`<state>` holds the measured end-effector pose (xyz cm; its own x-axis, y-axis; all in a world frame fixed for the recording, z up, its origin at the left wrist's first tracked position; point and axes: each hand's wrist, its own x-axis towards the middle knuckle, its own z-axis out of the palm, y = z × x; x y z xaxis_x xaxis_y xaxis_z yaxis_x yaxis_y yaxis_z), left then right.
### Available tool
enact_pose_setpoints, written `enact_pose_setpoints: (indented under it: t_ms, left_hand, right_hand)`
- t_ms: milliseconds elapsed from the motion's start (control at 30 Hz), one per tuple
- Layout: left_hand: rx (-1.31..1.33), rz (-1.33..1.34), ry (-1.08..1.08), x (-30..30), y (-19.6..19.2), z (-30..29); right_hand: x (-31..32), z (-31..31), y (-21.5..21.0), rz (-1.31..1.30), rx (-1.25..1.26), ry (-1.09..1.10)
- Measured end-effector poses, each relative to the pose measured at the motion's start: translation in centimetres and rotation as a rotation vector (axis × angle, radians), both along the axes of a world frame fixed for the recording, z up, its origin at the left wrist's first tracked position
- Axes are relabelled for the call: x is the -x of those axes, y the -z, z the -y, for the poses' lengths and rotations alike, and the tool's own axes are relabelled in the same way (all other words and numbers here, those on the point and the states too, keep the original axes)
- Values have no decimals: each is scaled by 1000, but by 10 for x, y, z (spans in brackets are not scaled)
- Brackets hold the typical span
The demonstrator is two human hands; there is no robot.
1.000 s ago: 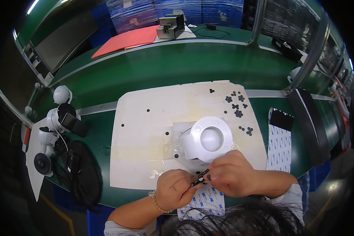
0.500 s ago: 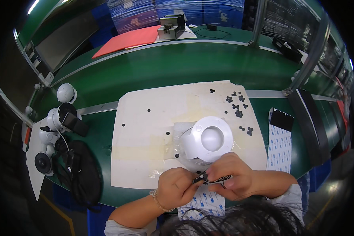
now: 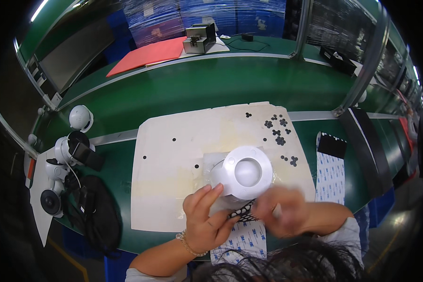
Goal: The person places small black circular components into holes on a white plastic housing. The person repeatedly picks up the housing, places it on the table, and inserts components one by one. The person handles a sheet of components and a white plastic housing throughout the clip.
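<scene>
Head view: the left hand point(image 3: 206, 221) rests with fingers spread against the near side of a white domed housing point(image 3: 243, 175), its thumb pinching the edge of a black perforated sheet of small pads point(image 3: 242, 212) — a grip that looks meant to steady both while the other hand works. The right hand point(image 3: 283, 215) is motion-blurred just right of the sheet; whether it is clenched, released or holding something I cannot tell.

The housing sits near the front edge of a pale cardboard mat point(image 3: 174, 178) on the green workbench point(image 3: 197, 89), its round recessed face pointing upward and slightly away from the person — its axis is close to vertical. The sheet's long axis runs roughly left to right between the hands. Loose black pad clusters point(image 3: 278, 134) lie on the mat's far right corner, well apart from the hands. Backing strips point(image 3: 331, 164) lie to the right.
</scene>
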<state>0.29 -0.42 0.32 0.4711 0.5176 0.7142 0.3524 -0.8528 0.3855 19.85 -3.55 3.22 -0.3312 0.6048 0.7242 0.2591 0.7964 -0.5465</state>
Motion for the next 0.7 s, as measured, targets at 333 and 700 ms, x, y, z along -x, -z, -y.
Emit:
enact_pose_setpoints:
  t_ms: [333, 700]
  left_hand:
    - [19, -155, 104, 6, 9, 7]
    - [51, -157, 95, 6, 10, 10]
  right_hand:
    - [-22, -36, -13, -297, 490, 102]
    - [-25, -36, -10, -146, 372, 155]
